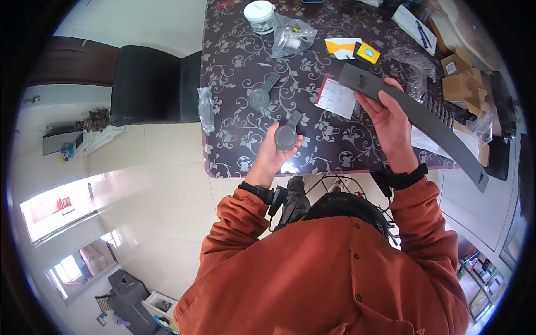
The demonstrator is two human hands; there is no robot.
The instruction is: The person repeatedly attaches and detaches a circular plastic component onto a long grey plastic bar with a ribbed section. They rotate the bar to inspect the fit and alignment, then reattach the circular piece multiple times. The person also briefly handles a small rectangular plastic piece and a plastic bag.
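We've got both hands up over the patterned table [234,72] here: our left hand [274,152] is curled about halfway closed around a round grey disc piece [286,135] with a short tab, fingers cupping it from below just above the table's near edge, while our right hand [391,124] is closed around a long curved dark grey strip [416,114], gripping it near its upper end. And that's where the worry starts, because most of that strip hangs out beyond the grip toward our right, past the table edge, so any twist of the wrist could swing the free end into the cardboard boxes [460,84] or the loose plastic wrapping there. The disc sits loosely in the palm, not pinched, so tipping the hand could drop it onto the tabletop or off the edge to the tiled floor [167,167]. A second similar piece [261,94] lies flat further up the table, near a clear bag [290,36] and a white tub [259,15], easy to knock if we reach.
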